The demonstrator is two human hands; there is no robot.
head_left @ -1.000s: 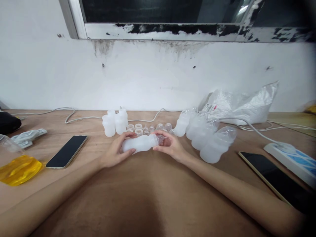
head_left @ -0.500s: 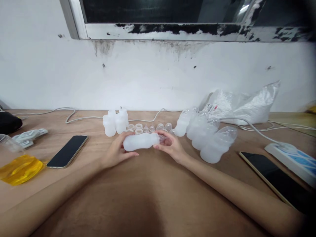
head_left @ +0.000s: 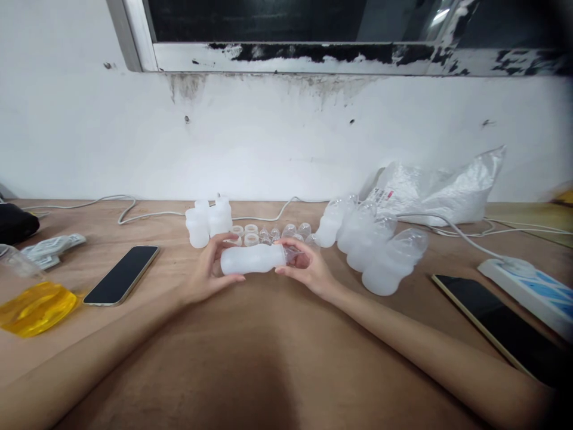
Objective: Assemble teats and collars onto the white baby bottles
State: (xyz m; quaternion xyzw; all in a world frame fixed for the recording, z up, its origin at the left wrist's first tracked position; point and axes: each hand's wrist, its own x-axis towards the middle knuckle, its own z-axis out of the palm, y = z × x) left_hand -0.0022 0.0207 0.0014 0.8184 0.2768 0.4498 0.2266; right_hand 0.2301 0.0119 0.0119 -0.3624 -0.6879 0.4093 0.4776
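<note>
A frosted white baby bottle [head_left: 250, 260] lies sideways between my hands, above the table. My left hand [head_left: 203, 272] curves around its base end, thumb along the lower side and fingers on the upper side. At the neck, my right hand [head_left: 313, 267] grips the collar between thumb and fingers. A clear teat [head_left: 293, 254] points into the right palm, partly hidden by the fingers. Just behind lie white collar rings [head_left: 250, 230], clear teats [head_left: 270, 234] and small clear domed caps [head_left: 298, 229], in short rows.
Several open bottles [head_left: 197, 227] stand at back left; several capped bottles [head_left: 380, 269] stand in a slanting row at right. Phones lie left [head_left: 123, 275] and right [head_left: 487, 316], near a power strip [head_left: 532, 292]. A plastic bag [head_left: 439, 191] and a container of yellow liquid [head_left: 38, 307] are also there.
The bottle and both hands have shifted slightly left. My left fingers have moved a little on the bottle's base; my right hand keeps its grip at the neck.
</note>
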